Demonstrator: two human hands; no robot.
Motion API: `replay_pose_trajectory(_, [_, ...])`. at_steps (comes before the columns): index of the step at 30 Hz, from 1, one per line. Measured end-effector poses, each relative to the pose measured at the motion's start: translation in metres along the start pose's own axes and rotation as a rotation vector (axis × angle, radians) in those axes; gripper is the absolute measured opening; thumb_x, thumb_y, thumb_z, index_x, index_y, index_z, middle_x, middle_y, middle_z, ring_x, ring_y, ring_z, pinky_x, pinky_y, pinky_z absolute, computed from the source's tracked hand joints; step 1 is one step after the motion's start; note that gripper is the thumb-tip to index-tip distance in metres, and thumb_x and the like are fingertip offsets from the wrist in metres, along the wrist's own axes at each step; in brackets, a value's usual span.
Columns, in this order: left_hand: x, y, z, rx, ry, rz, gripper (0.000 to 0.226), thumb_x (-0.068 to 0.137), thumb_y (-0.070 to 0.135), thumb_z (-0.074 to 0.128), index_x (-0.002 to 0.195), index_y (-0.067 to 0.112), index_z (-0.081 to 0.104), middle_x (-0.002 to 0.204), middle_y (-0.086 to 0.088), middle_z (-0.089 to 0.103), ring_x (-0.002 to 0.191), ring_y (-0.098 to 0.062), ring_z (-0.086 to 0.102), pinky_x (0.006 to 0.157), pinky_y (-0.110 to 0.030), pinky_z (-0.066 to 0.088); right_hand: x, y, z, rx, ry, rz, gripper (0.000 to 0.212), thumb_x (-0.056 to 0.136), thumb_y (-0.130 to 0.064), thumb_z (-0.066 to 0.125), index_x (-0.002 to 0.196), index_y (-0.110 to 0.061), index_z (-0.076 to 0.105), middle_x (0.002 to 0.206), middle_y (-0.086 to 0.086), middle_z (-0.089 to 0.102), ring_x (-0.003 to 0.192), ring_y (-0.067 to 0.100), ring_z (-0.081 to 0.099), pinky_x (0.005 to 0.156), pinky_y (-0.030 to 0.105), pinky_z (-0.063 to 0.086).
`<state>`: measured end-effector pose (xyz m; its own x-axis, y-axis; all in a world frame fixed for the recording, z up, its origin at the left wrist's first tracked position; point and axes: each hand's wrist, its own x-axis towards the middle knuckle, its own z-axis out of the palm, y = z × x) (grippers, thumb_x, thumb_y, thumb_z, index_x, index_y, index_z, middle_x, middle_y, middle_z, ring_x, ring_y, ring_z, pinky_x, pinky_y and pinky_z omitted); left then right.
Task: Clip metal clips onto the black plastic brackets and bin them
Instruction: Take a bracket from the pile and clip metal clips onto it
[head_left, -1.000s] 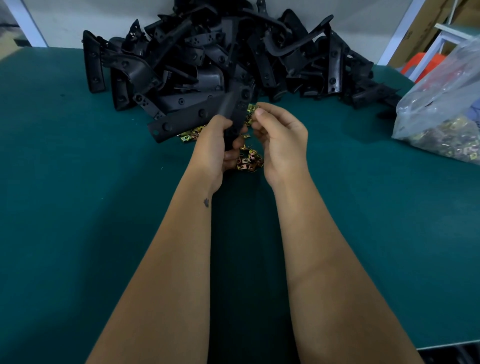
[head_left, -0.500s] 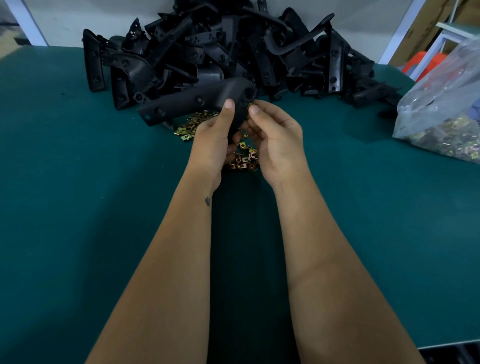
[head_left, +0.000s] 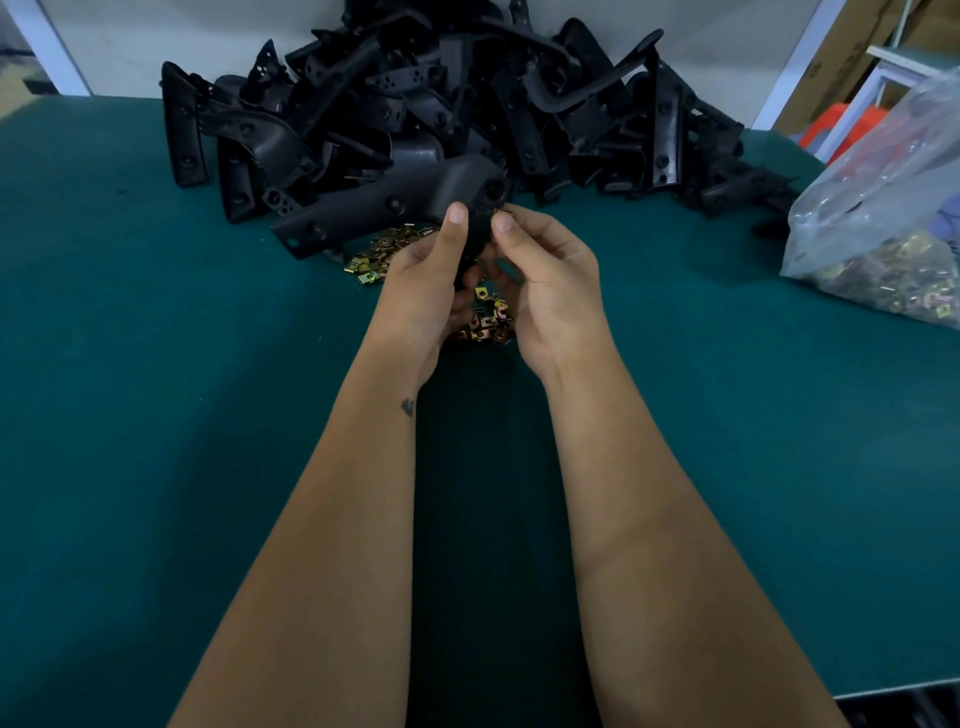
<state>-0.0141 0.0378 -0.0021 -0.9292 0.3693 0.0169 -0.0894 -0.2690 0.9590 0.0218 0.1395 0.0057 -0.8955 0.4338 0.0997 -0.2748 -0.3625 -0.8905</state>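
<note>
Mid-frame above the green desk (head_left: 156, 415), left hand (head_left: 423, 291) gripping the stiff, light-looking angled black plastic bracket (head_left: 395, 205) near its bend (probably the steadiest hold), right hand (head_left: 545, 280) fingers pinching a small metal clip (head_left: 503, 211) against its edge.

Two hands up: left hand (head_left: 426, 280), right hand (head_left: 550, 280). One bracket (head_left: 384, 208) held between them. Behind, one pile of brackets (head_left: 467, 104) at top centre, dozens, too tangled to count. Two scatters of clips (head_left: 379, 257), far too many to number. One bag (head_left: 883, 218) at right, packed with more. One tabletop (head_left: 156, 415).
</note>
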Motion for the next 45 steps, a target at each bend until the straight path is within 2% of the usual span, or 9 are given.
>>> replay_pose_trajectory(3, [0.0,0.002,-0.001,-0.011,-0.015,-0.027,0.044,0.101,0.049,0.047,0.074,0.02,0.067,0.057,0.006,0.047,0.048,-0.007,0.032,0.045,-0.019,0.03,0.0,-0.002,-0.002,-0.019,-0.019,-0.004,0.008,0.09,0.0,0.065,0.087,-0.007,0.067,0.067,0.001,0.063,0.059,0.011,0.06,0.066,0.03,0.052])
replay_pose_trajectory(9, [-0.003,0.004,-0.001,-0.014,-0.054,-0.048,0.044,0.103,0.047,0.044,0.077,0.016,0.061,0.059,0.004,0.045,0.05,-0.008,0.031,0.049,-0.02,0.03,0.0,-0.003,-0.003,-0.033,-0.033,-0.003,0.007,0.09,0.002,0.064,0.087,-0.004,0.065,0.071,0.007,0.06,0.07,0.018,0.057,0.078,0.038,0.048])
replay_pose_trajectory(16, [-0.003,0.004,-0.003,0.018,-0.06,-0.049,0.046,0.103,0.048,0.043,0.075,0.015,0.06,0.059,0.004,0.044,0.051,-0.008,0.032,0.049,-0.02,0.031,-0.001,-0.005,-0.007,-0.024,-0.119,0.025,0.013,0.092,0.001,0.061,0.081,-0.007,0.064,0.065,0.004,0.06,0.06,0.013,0.059,0.065,0.028,0.052])
replay_pose_trajectory(26, [0.001,0.003,-0.022,0.241,-0.099,-0.015,0.046,0.09,0.061,0.051,0.071,0.023,0.067,0.059,0.008,0.047,0.047,-0.006,0.035,0.045,-0.016,0.034,0.002,-0.004,-0.016,-0.168,-0.212,0.006,0.022,0.091,0.005,0.059,0.074,-0.009,0.058,0.07,0.006,0.063,0.075,0.023,0.057,0.082,0.034,0.047])
replay_pose_trajectory(29, [0.0,0.004,-0.026,0.234,-0.119,-0.022,0.044,0.094,0.057,0.051,0.074,0.021,0.067,0.06,0.007,0.046,0.048,-0.006,0.034,0.045,-0.017,0.033,0.001,-0.004,-0.015,-0.229,-0.229,0.001,0.024,0.091,0.005,0.059,0.074,-0.01,0.055,0.067,0.002,0.062,0.074,0.022,0.056,0.076,0.03,0.046])
replay_pose_trajectory(33, [-0.003,0.008,-0.018,0.167,-0.135,-0.003,0.047,0.098,0.054,0.049,0.066,0.027,0.069,0.062,0.004,0.044,0.051,-0.009,0.029,0.047,-0.018,0.03,0.0,-0.002,-0.009,-0.039,-0.22,0.021,0.022,0.093,0.003,0.056,0.074,-0.01,0.055,0.076,0.008,0.057,0.07,0.018,0.055,0.076,0.033,0.047])
replay_pose_trajectory(36, [-0.005,0.009,-0.013,0.109,-0.144,-0.016,0.049,0.1,0.052,0.045,0.067,0.026,0.068,0.062,0.004,0.044,0.052,-0.008,0.031,0.048,-0.018,0.032,0.001,0.001,-0.005,0.005,-0.223,0.026,0.024,0.095,-0.001,0.055,0.074,-0.012,0.054,0.071,0.005,0.052,0.068,0.017,0.049,0.075,0.036,0.043])
replay_pose_trajectory(40, [-0.007,0.008,-0.008,0.094,-0.171,-0.038,0.047,0.102,0.05,0.042,0.074,0.019,0.063,0.062,0.004,0.044,0.052,-0.009,0.03,0.052,-0.021,0.03,0.001,-0.001,-0.007,-0.001,-0.239,0.035,0.031,0.095,-0.002,0.055,0.068,-0.016,0.052,0.063,0.0,0.052,0.057,0.012,0.052,0.06,0.029,0.047])
replay_pose_trajectory(45, [-0.005,0.006,-0.008,0.115,-0.195,-0.043,0.047,0.103,0.048,0.041,0.075,0.017,0.062,0.061,0.003,0.042,0.053,-0.01,0.027,0.051,-0.022,0.026,0.001,-0.005,-0.01,-0.067,-0.232,0.005,0.024,0.093,0.0,0.057,0.072,-0.011,0.053,0.067,0.006,0.053,0.052,0.01,0.054,0.057,0.027,0.048])
